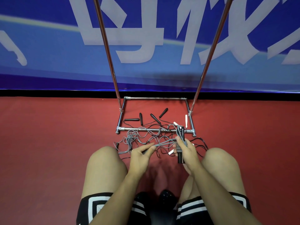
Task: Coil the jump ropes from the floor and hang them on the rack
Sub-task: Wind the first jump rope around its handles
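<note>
A blue banner (48, 51) with large pale characters fills the upper half of the frame, ending in a black strip where it meets the red floor (48, 127) that covers the lower half. The metal rack (155, 98) stands at centre: two poles rise toward the top edge, and its rectangular base frame lies on the floor just below the banner.

You are squatting, with your bare knees at lower left and lower right of centre and black shorts with white stripes (90, 207) along the bottom edge.

A tangle of jump ropes (146, 137) sprawls on the floor across the near bar of the base, between the rack and your knees. Four black handles (132, 119) lie inside the base frame, left of centre, and white handles (186, 120) lie near its right side.

Your right hand (186, 151), right of centre, grips a pair of black handles (180, 157) held upright, with grey cord (165, 142) wrapped round them. Your left hand (140, 155), just left of it, pinches that grey cord between thumb and fingers; the cord runs taut between your two hands.
</note>
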`<state>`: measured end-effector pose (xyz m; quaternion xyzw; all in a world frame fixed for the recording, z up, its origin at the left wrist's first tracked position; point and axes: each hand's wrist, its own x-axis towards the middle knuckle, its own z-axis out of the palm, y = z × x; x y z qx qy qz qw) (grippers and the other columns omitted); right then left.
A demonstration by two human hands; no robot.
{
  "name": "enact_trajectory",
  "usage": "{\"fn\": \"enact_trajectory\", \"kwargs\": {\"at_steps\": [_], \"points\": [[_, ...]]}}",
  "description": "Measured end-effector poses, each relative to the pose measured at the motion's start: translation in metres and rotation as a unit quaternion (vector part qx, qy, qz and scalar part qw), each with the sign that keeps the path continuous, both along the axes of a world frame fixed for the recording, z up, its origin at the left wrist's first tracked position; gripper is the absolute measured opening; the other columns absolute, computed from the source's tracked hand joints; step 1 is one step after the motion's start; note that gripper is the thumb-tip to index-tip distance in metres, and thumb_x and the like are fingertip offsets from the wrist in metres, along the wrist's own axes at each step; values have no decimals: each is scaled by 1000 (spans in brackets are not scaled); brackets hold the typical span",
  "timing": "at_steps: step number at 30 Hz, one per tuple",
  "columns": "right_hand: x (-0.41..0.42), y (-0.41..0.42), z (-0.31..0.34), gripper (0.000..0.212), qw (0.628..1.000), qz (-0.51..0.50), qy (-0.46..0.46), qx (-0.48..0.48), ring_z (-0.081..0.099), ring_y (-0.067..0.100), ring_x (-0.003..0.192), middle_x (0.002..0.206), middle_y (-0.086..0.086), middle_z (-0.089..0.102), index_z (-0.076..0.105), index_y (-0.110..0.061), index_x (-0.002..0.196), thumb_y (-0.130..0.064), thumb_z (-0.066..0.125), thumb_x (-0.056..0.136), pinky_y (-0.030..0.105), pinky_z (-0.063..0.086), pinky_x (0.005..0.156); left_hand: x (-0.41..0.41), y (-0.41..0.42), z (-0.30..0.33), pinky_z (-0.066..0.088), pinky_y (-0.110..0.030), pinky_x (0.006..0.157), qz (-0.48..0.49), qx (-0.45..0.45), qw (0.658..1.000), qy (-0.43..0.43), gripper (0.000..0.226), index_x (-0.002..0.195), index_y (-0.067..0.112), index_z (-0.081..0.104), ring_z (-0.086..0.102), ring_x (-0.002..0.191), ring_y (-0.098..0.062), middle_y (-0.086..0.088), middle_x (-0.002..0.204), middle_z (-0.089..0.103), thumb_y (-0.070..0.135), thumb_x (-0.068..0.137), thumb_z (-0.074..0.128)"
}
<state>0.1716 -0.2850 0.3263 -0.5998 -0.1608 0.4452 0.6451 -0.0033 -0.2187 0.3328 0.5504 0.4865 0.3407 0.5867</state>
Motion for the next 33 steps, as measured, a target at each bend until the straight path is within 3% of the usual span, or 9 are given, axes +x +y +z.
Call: {"fn": "enact_trajectory", "kwargs": {"at_steps": [4, 7, 9, 13, 16, 20, 25, 29, 33], "points": [[1, 2, 0, 42, 997, 4, 83, -3, 53, 17, 56, 74, 9, 63, 65, -3, 112, -41, 48, 106, 26, 43, 52, 0, 0, -1, 55, -30, 67, 7, -10, 1000, 0, 7, 89, 13, 80, 64, 62, 3, 10, 70, 75, 15, 92, 75], [0, 2, 1, 39, 996, 10, 90, -19, 54, 16, 53, 72, 9, 64, 65, -4, 109, -37, 45, 107, 24, 43, 48, -2, 3, -5, 51, -21, 76, 9, 28, 999, 19, 15, 81, 23, 77, 67, 70, 4, 12, 73, 75, 10, 89, 77], [-2, 1, 3, 33, 996, 14, 83, -31, 55, 15, 53, 72, 9, 65, 64, -4, 106, -30, 45, 108, 24, 43, 49, -4, 6, -12, 53, -23, 79, 5, 54, 997, 53, 17, 80, 28, 76, 68, 73, 2, 11, 78, 76, 13, 87, 79], [-2, 0, 2, 21, 997, 33, 57, -30, 55, 17, 58, 82, 15, 64, 59, -9, 100, -25, 46, 108, 25, 42, 53, -7, 10, -20, 50, -22, 75, -18, 100, 984, 145, 13, 83, 29, 70, 65, 74, 4, 15, 80, 73, 21, 91, 76], [-2, -1, 0, 26, 998, 37, 40, -39, 55, 18, 59, 83, 16, 65, 63, -7, 105, -27, 47, 108, 24, 44, 52, -6, 6, -20, 45, -22, 77, -38, 135, 971, 192, 10, 88, 26, 64, 64, 84, -5, 13, 87, 69, 22, 97, 67], [-1, -1, -2, 37, 997, 47, 45, -52, 53, 15, 55, 76, 12, 64, 67, 2, 106, -28, 45, 109, 21, 41, 47, -6, 7, -24, 45, -28, 78, -52, 119, 969, 212, 13, 89, 26, 60, 61, 80, -8, 13, 84, 66, 18, 99, 60], [-1, -3, 2, 42, 993, 89, 70, -39, 52, 18, 57, 75, 13, 63, 71, 3, 105, -28, 42, 108, 23, 40, 48, -7, 4, -22, 50, -42, 66, -159, -44, 978, 130, 18, 79, 17, 64, 57, 61, -20, 2, 65, 69, 14, 90, 49], [-11, -4, 0, 43, 986, 137, 84, -39, 55, 21, 59, 77, 15, 64, 68, 7, 110, -28, 44, 107, 27, 40, 50, -1, -7, -7, 43, -30, 58, -212, -114, 970, 39, 41, 78, 7, 66, 58, 58, -22, -12, 67, 69, 8, 104, 35], [-9, -4, 1, 43, 983, 146, 107, -25, 56, 21, 60, 79, 15, 64, 68, 6, 111, -30, 44, 106, 26, 43, 49, 2, -11, -4, 44, -27, 60, -207, -86, 975, -2, 38, 79, 6, 65, 55, 58, -20, -8, 61, 59, 20, 109, 45]]}}
